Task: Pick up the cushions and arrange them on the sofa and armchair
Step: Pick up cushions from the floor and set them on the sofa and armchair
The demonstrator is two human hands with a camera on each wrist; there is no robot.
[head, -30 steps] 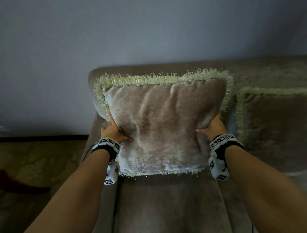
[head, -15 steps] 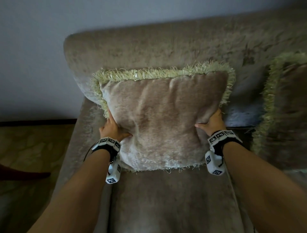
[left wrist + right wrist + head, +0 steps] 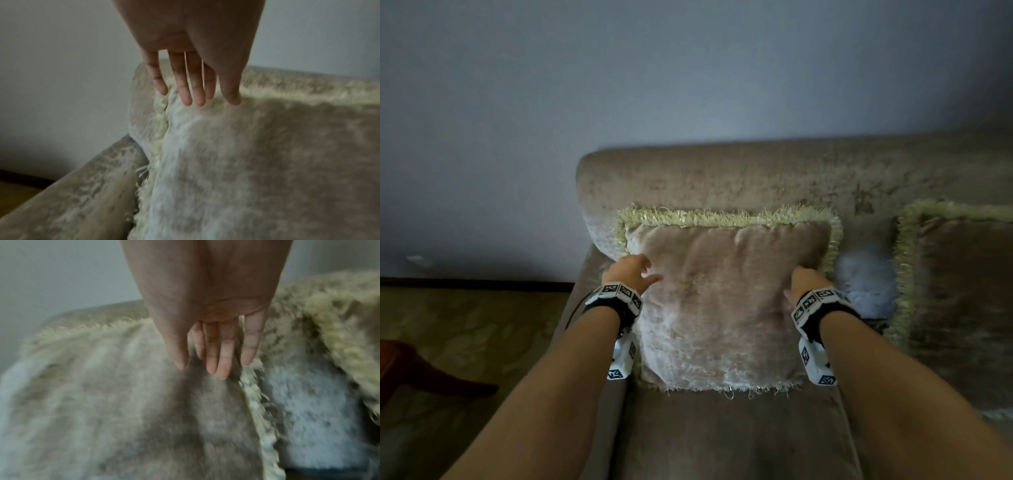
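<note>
A beige plush cushion (image 3: 722, 301) with a pale fringe stands upright against the backrest at the left end of the sofa (image 3: 722, 174). My left hand (image 3: 631, 274) hovers at its upper left edge with straight fingers (image 3: 186, 84) and holds nothing. My right hand (image 3: 806, 279) is at its upper right edge, fingers (image 3: 224, 350) straight and loose above the cushion (image 3: 123, 402). A second fringed cushion (image 3: 962, 291) leans against the backrest to the right.
The sofa's left armrest (image 3: 72, 194) runs beside the cushion (image 3: 246, 162). A pale wall (image 3: 654, 68) rises behind the sofa. On the left lie patterned flooring (image 3: 465, 342) and a dark wooden furniture leg (image 3: 431, 377).
Both hands have let go of the cushion's sides and moved up along its front with fingers opened. The cushion now rests by itself against the backrest.
</note>
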